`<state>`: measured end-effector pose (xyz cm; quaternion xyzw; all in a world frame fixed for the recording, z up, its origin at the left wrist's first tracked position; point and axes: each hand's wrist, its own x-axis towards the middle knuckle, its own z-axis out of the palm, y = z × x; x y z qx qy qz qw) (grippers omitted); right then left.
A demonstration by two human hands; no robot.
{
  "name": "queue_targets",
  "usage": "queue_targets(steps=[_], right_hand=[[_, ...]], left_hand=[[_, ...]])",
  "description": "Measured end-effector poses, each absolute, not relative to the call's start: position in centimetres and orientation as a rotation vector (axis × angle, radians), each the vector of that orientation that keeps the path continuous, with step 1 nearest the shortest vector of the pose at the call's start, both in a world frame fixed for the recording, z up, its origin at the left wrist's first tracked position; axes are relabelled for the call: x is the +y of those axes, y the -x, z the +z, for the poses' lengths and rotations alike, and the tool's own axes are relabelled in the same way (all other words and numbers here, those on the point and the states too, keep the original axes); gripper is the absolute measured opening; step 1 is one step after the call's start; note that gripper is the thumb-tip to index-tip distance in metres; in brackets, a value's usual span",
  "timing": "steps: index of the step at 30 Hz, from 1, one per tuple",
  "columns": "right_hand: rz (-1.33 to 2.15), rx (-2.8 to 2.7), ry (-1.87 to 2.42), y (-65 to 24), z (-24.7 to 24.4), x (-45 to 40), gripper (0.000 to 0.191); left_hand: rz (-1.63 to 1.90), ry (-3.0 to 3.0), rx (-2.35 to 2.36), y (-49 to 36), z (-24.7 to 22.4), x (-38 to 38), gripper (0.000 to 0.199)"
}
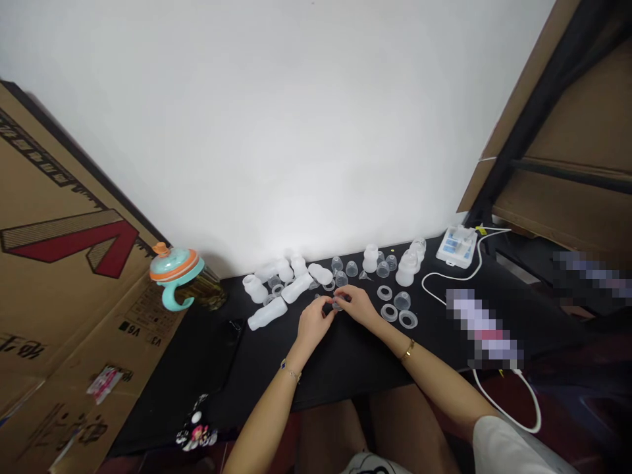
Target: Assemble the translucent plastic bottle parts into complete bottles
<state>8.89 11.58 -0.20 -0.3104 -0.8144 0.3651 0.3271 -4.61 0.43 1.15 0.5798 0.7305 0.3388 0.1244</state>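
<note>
Both hands meet over the middle of the black table. The fingers of my left hand (313, 322) and my right hand (357, 305) are closed around a small translucent ring-like part (338, 303), partly hidden by the fingertips. White bottles (297, 288) lie and stand to the left and behind. To the right are translucent rings (389, 313) and a clear dome cap (402, 301). More clear caps (351, 268) and several upright white bottles (405, 268) stand towards the wall.
A teal-lidded jug (178, 266) stands at the left beside a cardboard box (74, 263). A dark phone (228, 352) lies near it. A divided plastic case (457, 246) and a white cable (439, 275) are on the right.
</note>
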Motion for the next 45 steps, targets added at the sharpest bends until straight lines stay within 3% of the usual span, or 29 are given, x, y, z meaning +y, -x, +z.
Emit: queue_targets(steps=[17, 25, 29, 36, 45], right_hand=[[0.954, -2.201, 0.867, -8.9, 0.1, 11.4, 0.012], [1.018, -2.161, 0.825, -8.8, -0.3, 11.5, 0.033], [0.993, -2.151, 0.787, -8.8, -0.4, 11.5, 0.035], [0.973, -2.007, 0.747, -9.0, 0.2, 11.4, 0.027], [0.996, -1.94, 0.776, -9.2, 1.3, 11.0, 0.029]], left_hand=[[0.902, -1.763, 2.085, 4.8, 0.9, 0.4, 0.016], [0.884, -1.767, 2.093, 4.7, 1.2, 0.4, 0.017], [0.897, -1.79, 2.091, 4.7, 1.1, 0.4, 0.016], [1.158, -1.775, 2.104, 4.8, 1.6, 0.3, 0.015], [1.356, -1.675, 2.58, 9.1, 1.6, 0.3, 0.025]])
